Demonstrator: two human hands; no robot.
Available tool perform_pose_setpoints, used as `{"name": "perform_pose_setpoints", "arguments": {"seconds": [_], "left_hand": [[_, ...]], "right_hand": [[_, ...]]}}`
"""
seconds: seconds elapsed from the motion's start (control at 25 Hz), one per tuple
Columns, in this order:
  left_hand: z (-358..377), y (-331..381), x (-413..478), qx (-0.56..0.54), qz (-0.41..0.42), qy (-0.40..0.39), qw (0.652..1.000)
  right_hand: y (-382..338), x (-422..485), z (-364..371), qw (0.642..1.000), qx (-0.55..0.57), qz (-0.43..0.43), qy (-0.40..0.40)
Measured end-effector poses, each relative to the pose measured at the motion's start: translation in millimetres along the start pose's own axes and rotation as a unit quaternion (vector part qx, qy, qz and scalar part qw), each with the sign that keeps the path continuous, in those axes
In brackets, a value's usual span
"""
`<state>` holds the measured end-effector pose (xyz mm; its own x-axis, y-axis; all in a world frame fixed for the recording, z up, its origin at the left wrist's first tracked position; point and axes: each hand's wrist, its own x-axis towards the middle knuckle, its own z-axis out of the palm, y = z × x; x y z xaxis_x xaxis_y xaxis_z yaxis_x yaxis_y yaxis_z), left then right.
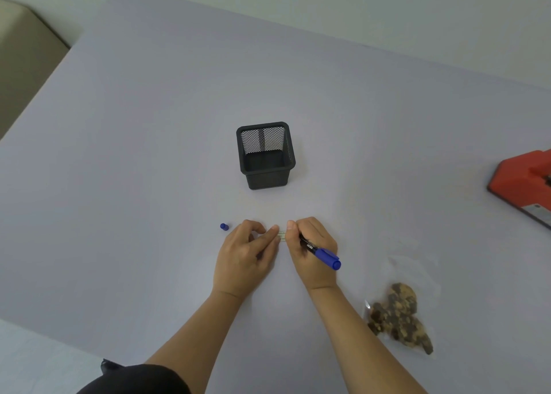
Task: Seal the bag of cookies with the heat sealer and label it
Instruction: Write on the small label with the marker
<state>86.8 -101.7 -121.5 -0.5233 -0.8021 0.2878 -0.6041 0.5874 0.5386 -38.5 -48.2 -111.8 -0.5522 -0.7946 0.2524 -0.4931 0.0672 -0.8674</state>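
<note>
- Right under the camera, a dark sleeve [134, 378] fills the bottom-left corner, and two bare forearms reach away from it across the pale lilac table [149, 125].
- Near the right forearm lies the bag of cookies [399, 316], flat on the table. It is clear film with brown, chunky cookies bunched in its near end, while its far part looks like bare film. Whether its mouth is sealed I can't tell.
- Now the hands, side by side at centre. The left hand [247, 253] is palm down with its forefinger stretched out and pressing on the left end of the label [282, 235]. It grips nothing, and its other fingers are loosely bent.
- The right hand [310, 250] is curled tight round a marker [320, 252] in a writing grip. The black barrel slants back and to the right, its blue end pokes out past the wrist, and the tip is hidden behind the fingers at the label's right end.
- The label is a small pale strip lying flat between the two hands. There are faint marks on it, too small to read.
- Just left of the left hand a blue cap [224, 226] sits on the table, apart from the fingers.
- Further out stands a black mesh pen holder [265, 155], square and upright.
- At the right edge is the orange-red heat sealer [524, 188], partly cut off, well apart from the bag.
</note>
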Motion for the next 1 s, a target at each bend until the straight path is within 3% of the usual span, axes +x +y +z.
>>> {"name": "perform_pose_setpoints", "arguments": {"seconds": [1.0], "left_hand": [[-0.8,0.0,0.5,-0.005,0.003,0.003,1.0]], "right_hand": [[0.1,-0.2,0.7,1.0,-0.007,0.0,-0.007]]}}
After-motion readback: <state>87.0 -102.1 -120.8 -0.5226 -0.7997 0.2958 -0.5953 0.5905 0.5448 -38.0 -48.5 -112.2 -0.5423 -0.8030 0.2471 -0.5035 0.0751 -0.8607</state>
